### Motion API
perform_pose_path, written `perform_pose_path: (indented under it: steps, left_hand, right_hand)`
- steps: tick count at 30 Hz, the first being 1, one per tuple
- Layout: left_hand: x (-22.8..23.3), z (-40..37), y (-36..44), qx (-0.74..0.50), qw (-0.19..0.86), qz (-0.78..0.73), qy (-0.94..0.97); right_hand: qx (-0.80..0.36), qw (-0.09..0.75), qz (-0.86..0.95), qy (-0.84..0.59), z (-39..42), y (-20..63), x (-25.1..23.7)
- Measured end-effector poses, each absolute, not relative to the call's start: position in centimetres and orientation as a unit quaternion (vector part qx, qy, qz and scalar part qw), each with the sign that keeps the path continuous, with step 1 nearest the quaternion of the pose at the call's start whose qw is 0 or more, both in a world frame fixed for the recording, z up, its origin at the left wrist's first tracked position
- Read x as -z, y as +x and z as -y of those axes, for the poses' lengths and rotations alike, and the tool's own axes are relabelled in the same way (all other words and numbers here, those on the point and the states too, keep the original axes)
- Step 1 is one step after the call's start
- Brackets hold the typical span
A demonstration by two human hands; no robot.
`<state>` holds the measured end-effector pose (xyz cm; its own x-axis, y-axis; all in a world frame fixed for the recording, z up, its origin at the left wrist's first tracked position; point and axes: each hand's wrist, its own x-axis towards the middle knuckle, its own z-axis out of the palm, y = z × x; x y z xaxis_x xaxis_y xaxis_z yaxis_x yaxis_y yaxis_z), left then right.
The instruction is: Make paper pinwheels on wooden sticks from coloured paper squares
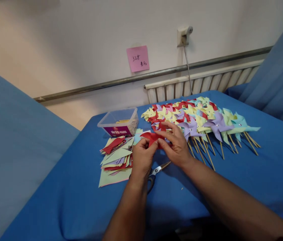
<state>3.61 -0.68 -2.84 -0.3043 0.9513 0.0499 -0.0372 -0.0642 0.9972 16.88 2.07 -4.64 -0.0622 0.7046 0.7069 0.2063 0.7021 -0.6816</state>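
Folding looks under way: left hand (143, 156) and right hand (175, 144) each pinch the red cut paper square (152, 137) in a closed grip; the next fold seems to need its corners drawn to centre.

A blue-covered counter (231, 174) carries a heap of finished paper pinwheels (199, 118) in red, yellow, purple and pale blue, lying on the far right side with their wooden sticks (208, 152) pointing toward the near edge. At the far left stands a clear plastic tub (118, 122) with a purple label. In front of it lies a loose stack of coloured paper squares (116, 157). Scissors (156, 172) rest near the stack, blades pointing right. On the wall behind hang a pink note (137, 58), a socket (184, 35) with a cable, a metal rail (101, 85) and a radiator (206, 83).
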Motion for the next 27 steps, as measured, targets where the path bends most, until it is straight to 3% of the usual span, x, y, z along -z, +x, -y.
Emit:
perform_pose_path:
  steps: [27]
  left_hand:
    - [3.26, 0.93, 3.65, -0.563, 0.328, -0.556, 0.516]
  right_hand:
    - [-0.286, 0.630, 0.628, -0.356, -2.32, 16.55, 4.76]
